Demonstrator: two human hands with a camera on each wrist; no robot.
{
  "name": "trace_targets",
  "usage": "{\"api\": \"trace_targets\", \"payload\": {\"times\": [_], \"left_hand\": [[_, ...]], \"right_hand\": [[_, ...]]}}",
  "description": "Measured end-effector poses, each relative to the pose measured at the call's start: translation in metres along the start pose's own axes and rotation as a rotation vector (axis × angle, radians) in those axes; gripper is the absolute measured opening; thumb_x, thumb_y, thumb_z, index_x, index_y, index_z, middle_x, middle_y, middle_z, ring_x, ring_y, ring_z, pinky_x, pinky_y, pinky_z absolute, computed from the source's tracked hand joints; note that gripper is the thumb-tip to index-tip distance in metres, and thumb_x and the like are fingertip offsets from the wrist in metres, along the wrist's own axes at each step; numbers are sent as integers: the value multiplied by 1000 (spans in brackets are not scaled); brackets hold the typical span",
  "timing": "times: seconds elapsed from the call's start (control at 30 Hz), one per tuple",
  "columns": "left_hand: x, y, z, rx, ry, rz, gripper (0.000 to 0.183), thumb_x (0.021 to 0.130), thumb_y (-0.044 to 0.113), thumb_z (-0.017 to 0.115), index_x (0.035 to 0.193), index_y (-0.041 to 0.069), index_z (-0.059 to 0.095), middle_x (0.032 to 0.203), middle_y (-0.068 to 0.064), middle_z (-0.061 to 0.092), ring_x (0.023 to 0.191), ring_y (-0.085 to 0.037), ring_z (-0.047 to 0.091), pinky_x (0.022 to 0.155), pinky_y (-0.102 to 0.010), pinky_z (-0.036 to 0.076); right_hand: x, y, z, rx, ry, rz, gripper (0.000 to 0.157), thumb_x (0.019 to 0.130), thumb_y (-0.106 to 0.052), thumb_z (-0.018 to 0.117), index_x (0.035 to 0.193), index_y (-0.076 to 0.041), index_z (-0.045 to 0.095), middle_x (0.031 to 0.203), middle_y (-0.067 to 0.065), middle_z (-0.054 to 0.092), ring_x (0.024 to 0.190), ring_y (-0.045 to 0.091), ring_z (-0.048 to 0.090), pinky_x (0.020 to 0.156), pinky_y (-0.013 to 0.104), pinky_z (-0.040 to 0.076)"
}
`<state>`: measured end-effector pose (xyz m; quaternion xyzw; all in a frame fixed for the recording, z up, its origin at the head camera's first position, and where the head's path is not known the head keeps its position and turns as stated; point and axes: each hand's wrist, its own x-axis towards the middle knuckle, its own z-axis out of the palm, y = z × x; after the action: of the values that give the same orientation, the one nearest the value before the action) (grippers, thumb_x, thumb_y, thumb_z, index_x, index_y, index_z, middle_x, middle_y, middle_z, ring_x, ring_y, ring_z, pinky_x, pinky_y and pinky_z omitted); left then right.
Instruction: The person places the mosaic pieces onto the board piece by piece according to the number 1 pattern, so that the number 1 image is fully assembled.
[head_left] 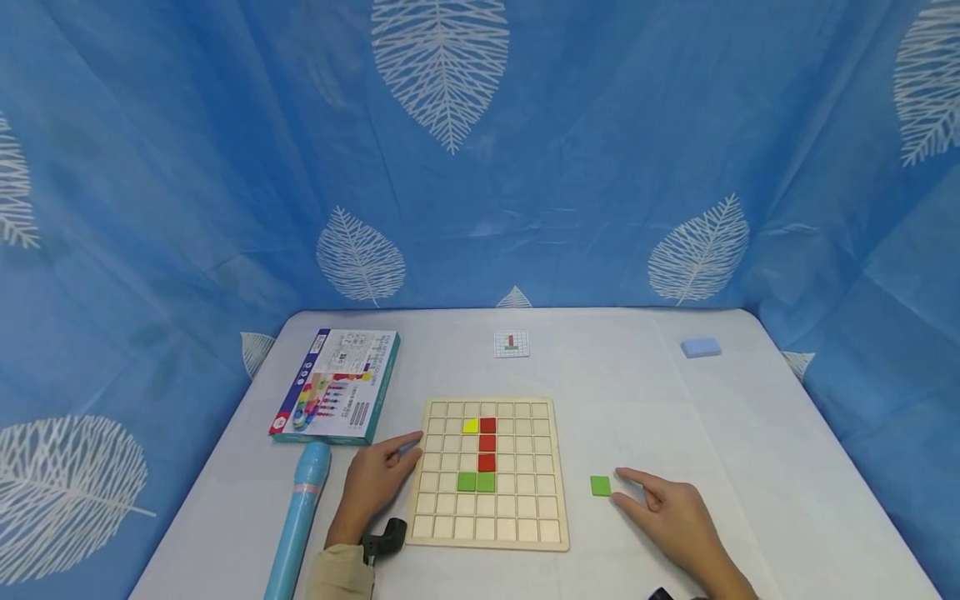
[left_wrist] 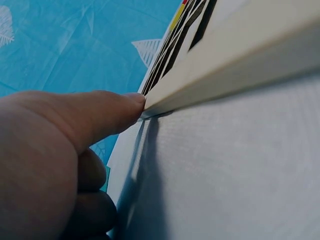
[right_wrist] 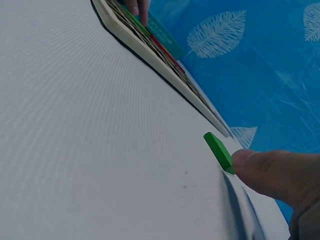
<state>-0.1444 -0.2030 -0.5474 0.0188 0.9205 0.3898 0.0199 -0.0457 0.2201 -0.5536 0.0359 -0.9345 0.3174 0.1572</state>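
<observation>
A wooden grid board (head_left: 527, 506) lies flat on the white table, bearing red tiles (head_left: 487, 443) in a column, a yellow piece (head_left: 470, 426) with a curved edge beside the top one, and two green tiles (head_left: 467, 482) below. My left hand (head_left: 377, 477) rests at the board's left edge, its fingertips touching the rim; in the left wrist view the thumb (left_wrist: 95, 116) meets the board's side. To the board's right is a loose green tile (head_left: 601, 486). My right hand (head_left: 671, 515) is beside it with thumb and index finger apart; the thumb (right_wrist: 270, 172) reaches the tile's edge.
A small pattern card (head_left: 512, 343) lies behind the board. At the back left is a puzzle box (head_left: 341, 383), with a light-blue stick-like object (head_left: 298, 521) in front of it. A blue block (head_left: 701, 347) sits at the back right. Blue leaf-print cloth (head_left: 562, 167) hangs behind the table.
</observation>
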Motion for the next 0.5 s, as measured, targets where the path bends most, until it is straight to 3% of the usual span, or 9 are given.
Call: {"api": "trace_targets", "payload": {"times": [0.5], "left_hand": [[-1,1,0,3,6,10,33,95,31,75,128,23,74,53,6,37,50,-9,30,51,-26,27]], "right_hand": [[1,-4,2,-84,-78,79,39,79,-29,89,114,-13,79,49,-18,32,45,0,24,46,22,29]]}}
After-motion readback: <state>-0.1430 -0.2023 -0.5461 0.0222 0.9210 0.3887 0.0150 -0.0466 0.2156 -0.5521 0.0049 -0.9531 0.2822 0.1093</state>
